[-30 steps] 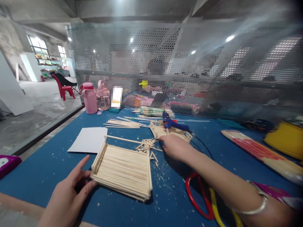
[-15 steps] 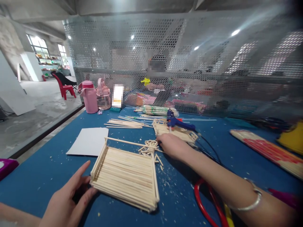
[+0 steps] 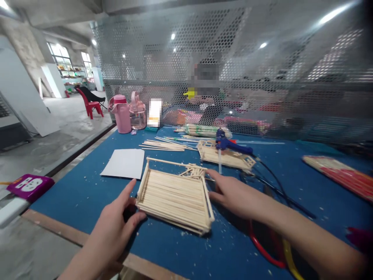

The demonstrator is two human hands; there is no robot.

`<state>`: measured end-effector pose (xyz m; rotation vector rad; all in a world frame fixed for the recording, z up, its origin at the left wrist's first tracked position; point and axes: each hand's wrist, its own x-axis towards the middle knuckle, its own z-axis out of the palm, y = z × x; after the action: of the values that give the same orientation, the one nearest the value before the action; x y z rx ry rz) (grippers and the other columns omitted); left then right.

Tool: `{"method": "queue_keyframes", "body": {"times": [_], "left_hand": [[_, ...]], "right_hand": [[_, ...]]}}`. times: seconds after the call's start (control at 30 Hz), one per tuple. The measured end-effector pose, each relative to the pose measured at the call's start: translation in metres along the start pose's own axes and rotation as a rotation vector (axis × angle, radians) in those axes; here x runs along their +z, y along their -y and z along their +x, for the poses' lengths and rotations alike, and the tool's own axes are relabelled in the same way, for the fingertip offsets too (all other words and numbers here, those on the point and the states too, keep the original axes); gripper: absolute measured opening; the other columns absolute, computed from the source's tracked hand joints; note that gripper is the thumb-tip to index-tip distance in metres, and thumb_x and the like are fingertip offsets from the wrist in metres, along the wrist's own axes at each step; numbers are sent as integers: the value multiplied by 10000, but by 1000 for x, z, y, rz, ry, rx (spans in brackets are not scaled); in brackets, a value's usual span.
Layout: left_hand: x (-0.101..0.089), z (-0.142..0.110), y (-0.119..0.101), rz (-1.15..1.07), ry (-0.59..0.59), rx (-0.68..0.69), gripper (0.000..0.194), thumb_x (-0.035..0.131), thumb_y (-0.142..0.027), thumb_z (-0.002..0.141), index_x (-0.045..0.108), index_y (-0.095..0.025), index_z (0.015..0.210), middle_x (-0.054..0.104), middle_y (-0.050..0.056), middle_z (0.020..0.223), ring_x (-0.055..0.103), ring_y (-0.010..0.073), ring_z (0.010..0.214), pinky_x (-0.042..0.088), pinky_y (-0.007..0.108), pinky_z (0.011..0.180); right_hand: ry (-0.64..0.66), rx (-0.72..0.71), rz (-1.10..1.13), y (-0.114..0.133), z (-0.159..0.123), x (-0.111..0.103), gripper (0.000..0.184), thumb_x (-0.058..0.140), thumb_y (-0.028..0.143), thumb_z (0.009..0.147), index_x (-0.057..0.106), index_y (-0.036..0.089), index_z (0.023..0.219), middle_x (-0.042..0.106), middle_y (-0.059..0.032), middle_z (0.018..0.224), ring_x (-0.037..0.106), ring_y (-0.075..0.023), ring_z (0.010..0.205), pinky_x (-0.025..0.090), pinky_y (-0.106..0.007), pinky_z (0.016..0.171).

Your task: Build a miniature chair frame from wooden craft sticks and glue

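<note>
Seemingly to steady it, left hand (image 3: pixel 115 217) and right hand (image 3: pixel 233 193) are flanking the stick tray (image 3: pixel 175 199) mid-frame, fingers spread.

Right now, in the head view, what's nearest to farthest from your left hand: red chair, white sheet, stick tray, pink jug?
1. Stick tray: at the left hand
2. White sheet: just past the hand
3. Pink jug: back left
4. Red chair: left, beyond the table

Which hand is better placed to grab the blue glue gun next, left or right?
Probably the right hand: it is by the right side of the stick tray, nearer the blue glue gun. The left hand is at the tray's left side, farther away.
</note>
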<state>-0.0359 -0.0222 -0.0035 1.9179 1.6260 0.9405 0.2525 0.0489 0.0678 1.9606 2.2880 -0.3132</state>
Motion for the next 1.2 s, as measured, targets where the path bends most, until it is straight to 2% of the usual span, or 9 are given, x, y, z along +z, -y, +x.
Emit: {"method": "queue_keyframes", "body": {"times": [0.2,0.37,0.43,0.57,0.67,0.8,0.9,1.03,1.2], "left_hand": [[-46,48,20,394,-73,151,438,467,-297,835,522,-162,1247,610,130,1185,540,250,1126,413,401,961],[-60,91,31,672,191,77,241,462,-251,851,668,-211,969,705,114,929,651,259,869,458,320,741],[-67,90,27,723,24,64,284,411,-221,875,667,-209,998,708,123,914,661,261,828,440,301,675],[-84,65,-10,598,-691,87,281,406,-238,891,658,-141,969,691,99,737,635,216,656,396,272,568],[-64,37,-67,398,-893,334,266,422,-243,903,663,-142,848,661,39,620,578,134,526,397,225,507],[15,2,-131,145,-542,927,255,397,-196,925,615,-97,1009,718,69,892,662,130,799,523,211,712],[61,-14,-141,96,-273,1028,264,404,-118,893,571,-54,1088,677,121,1079,622,164,1018,504,272,911],[64,-18,-114,62,49,946,436,463,-104,807,482,-118,1243,596,113,1244,554,193,1148,477,344,986],[40,-8,-77,129,-176,678,426,453,-112,804,518,-164,1223,518,142,1325,431,254,1271,398,462,1046]], "right_hand": [[-161,54,45,-23,-25,-1,500,507,377,802,529,166,1255,691,-81,706,648,-257,652,442,-334,563],[-270,-48,167,-16,-41,6,382,514,386,789,625,222,1116,684,-26,657,644,-221,624,449,-303,543],[-320,-79,207,-9,-48,5,346,517,389,792,644,230,1071,673,-15,638,627,-198,586,440,-288,526],[-657,-105,417,12,-68,-2,376,536,442,790,629,219,1078,659,-21,702,573,-143,523,443,-267,512],[-958,-131,732,41,-87,3,566,612,494,728,528,229,1221,654,-78,1011,629,-181,785,505,-277,606],[-936,-103,1220,77,-104,29,727,652,557,664,489,202,1277,626,-116,1151,609,-250,1006,524,-381,817],[-1024,374,1518,80,-104,48,633,594,575,709,608,93,1119,686,-135,1018,631,-279,978,529,-393,842],[-1082,533,1664,54,-96,61,645,603,535,708,589,61,1145,684,-133,1058,626,-273,1013,553,-347,803],[-1037,430,1524,28,-104,71,607,580,474,757,532,107,1239,611,-129,1223,575,-268,1122,492,-363,921]]}}
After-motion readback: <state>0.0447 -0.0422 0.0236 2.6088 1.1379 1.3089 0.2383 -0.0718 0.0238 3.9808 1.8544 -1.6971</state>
